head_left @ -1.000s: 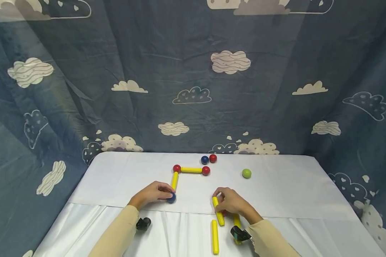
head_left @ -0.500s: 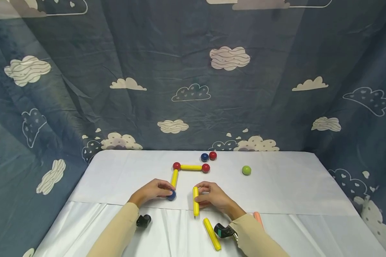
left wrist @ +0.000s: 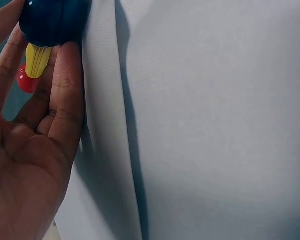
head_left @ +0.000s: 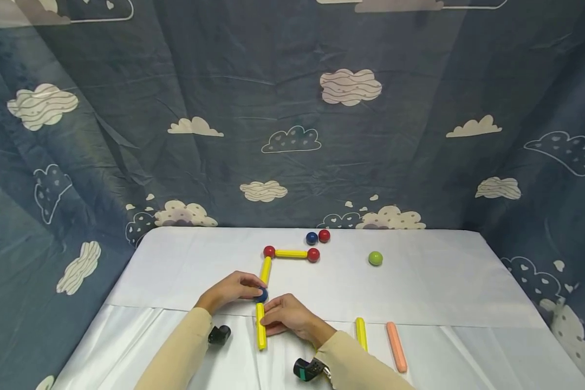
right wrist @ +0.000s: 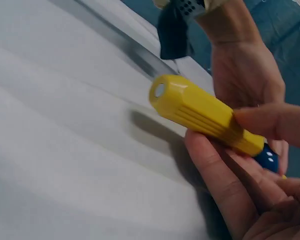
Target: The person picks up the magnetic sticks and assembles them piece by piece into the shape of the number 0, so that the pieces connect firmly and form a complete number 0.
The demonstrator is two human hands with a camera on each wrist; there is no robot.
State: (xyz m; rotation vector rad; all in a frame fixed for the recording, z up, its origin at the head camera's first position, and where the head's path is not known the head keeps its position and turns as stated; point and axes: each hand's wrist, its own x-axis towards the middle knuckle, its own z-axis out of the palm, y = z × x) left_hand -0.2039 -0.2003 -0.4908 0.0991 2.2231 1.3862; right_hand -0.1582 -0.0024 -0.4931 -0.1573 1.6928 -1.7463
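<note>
My left hand [head_left: 231, 292] pinches a blue ball [head_left: 261, 294] between thumb and fingers. A yellow rod [head_left: 266, 270] runs from this ball up to a red ball [head_left: 269, 251]; from there a second yellow rod [head_left: 291, 253] leads right to another red ball [head_left: 313, 254]. My right hand [head_left: 292, 317] grips a third yellow rod [head_left: 260, 327] just below the blue ball. In the right wrist view, the ribbed yellow rod [right wrist: 207, 114] has a silvery disc on its near end, and its far end is at the blue ball [right wrist: 267, 158]; whether they touch is hard to tell.
At the back of the white table [head_left: 443, 292] lie a loose blue ball [head_left: 311, 238] and red ball [head_left: 324, 235], with a green ball [head_left: 375, 258] farther right. A yellow rod [head_left: 362, 334] and a salmon rod [head_left: 396, 347] lie right of my right arm.
My right hand has carried the yellow rod leftward from the loose rods to the blue ball. My left hand stays at the blue ball.
</note>
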